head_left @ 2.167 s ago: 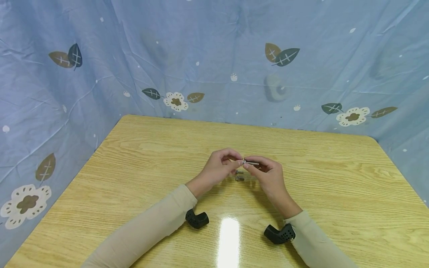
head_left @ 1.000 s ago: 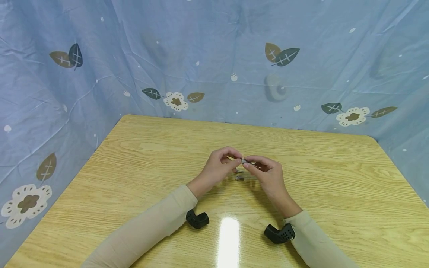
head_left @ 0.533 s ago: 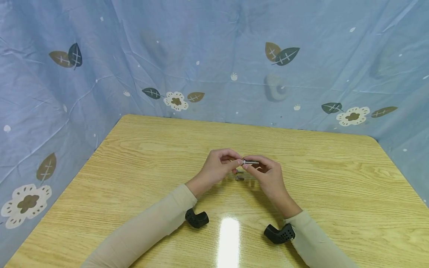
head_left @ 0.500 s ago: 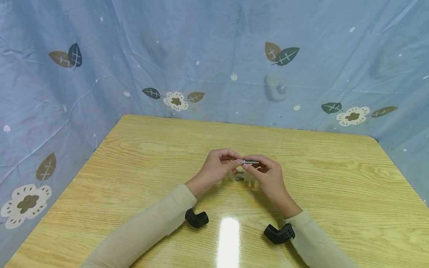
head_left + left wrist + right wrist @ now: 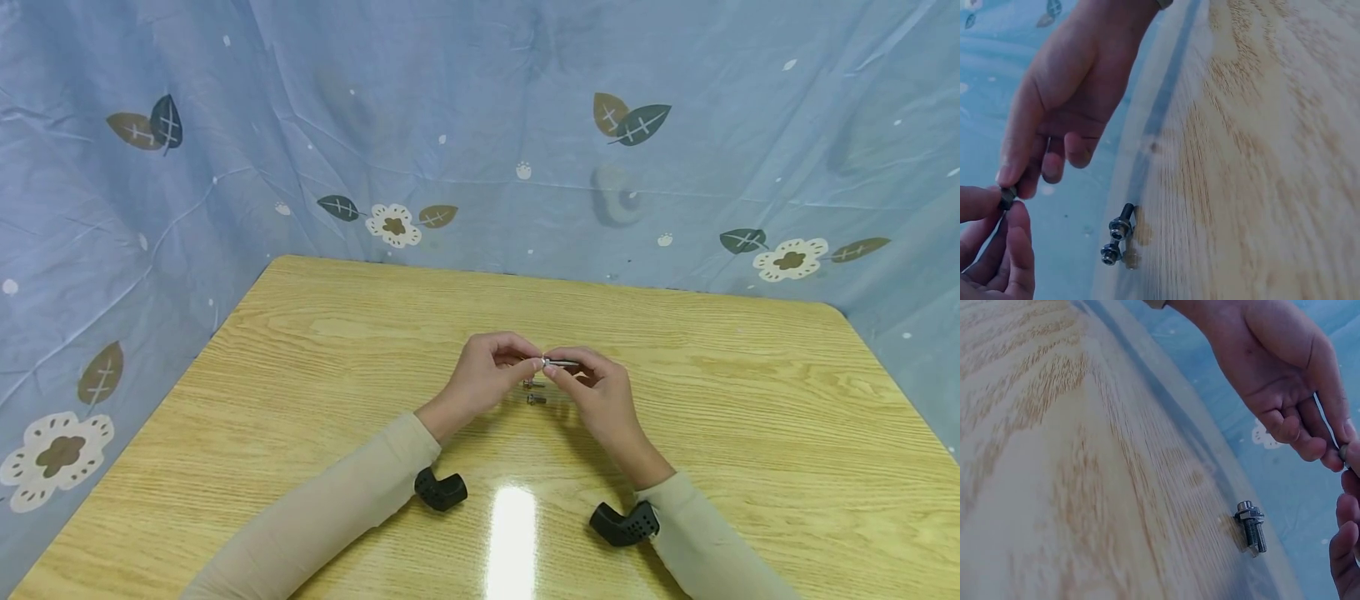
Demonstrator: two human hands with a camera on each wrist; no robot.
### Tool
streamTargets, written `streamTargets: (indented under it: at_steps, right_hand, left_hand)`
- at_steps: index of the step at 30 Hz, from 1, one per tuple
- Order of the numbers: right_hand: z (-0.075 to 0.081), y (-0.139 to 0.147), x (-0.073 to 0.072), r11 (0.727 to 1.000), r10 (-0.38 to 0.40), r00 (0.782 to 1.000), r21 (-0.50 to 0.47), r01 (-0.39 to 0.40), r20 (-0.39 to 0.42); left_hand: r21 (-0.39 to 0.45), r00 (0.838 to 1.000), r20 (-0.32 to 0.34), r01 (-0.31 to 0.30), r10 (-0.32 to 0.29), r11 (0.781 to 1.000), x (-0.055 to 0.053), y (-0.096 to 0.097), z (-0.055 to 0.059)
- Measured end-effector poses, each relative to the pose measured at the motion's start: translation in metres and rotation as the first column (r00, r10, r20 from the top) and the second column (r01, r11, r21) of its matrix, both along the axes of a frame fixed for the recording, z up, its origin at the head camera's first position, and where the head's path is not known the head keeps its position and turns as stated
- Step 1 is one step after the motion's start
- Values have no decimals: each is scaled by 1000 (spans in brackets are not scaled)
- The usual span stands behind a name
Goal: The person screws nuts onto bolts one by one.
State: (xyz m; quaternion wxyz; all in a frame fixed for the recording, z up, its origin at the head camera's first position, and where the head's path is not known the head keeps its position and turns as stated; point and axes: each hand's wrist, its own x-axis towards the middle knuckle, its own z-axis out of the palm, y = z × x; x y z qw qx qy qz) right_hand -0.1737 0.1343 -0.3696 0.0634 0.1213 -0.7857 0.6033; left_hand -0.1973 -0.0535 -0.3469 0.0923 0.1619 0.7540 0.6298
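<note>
Fingertip to fingertip above the table's middle, my left hand (image 5: 483,375) and right hand (image 5: 606,392) pinch a small silver bolt (image 5: 564,363) between them. Its shank points right, along the right hand's fingers. At the head end sits a nut-like collar (image 5: 1007,197), mostly covered by thumbs and fingertips. Below the hands, two more bolts lie side by side on the wood: a farther bolt (image 5: 534,384) and a nearer bolt (image 5: 536,400). Both carry a nut or washer near the head, as the left wrist view shows.
The wood-grain table (image 5: 360,333) reaches a blue leaf-and-flower curtain (image 5: 480,150) at the back and sides. A black wrist mount (image 5: 441,490) sits on the left sleeve, another black mount (image 5: 626,523) on the right. A bright light reflection (image 5: 512,542) lies on the near tabletop.
Both hands stay nearly in place while the fingertips shift slightly. The held bolt's shank tilted down a second ago, then came level, and its visible part looks slimmer now.
</note>
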Motion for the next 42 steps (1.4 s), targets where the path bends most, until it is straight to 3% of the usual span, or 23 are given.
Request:
streamTargets:
  at_steps: [3, 8, 14, 19, 27, 32, 42]
  right_hand:
    - [4, 1, -1, 999, -35, 999, 42, 34, 40]
    - [24, 1, 4, 993, -98, 994, 75, 94, 57]
    - [7, 11, -7, 991, -134, 989, 27, 133, 63]
    - [6, 11, -7, 990, -141, 988, 17, 141, 66]
    - [5, 12, -8, 990, -135, 988, 42, 133, 69]
    - [5, 14, -10, 987, -129, 990, 106, 122, 64]
    - [5, 16, -17, 956, -109, 990, 283, 81, 86]
  left_hand:
    - [-14, 999, 11, -39, 39, 999, -2, -2, 2]
    - [-28, 996, 28, -88, 89, 996, -8, -7, 5]
    - [-29, 996, 15, -82, 82, 996, -12, -9, 5]
    - [-30, 997, 11, -76, 76, 997, -13, -9, 6]
    - [-112, 996, -17, -90, 89, 990, -13, -8, 7]
    - [-164, 997, -15, -75, 74, 984, -15, -8, 9]
    - [-291, 1000, -4, 19, -21, 956, -26, -9, 4]
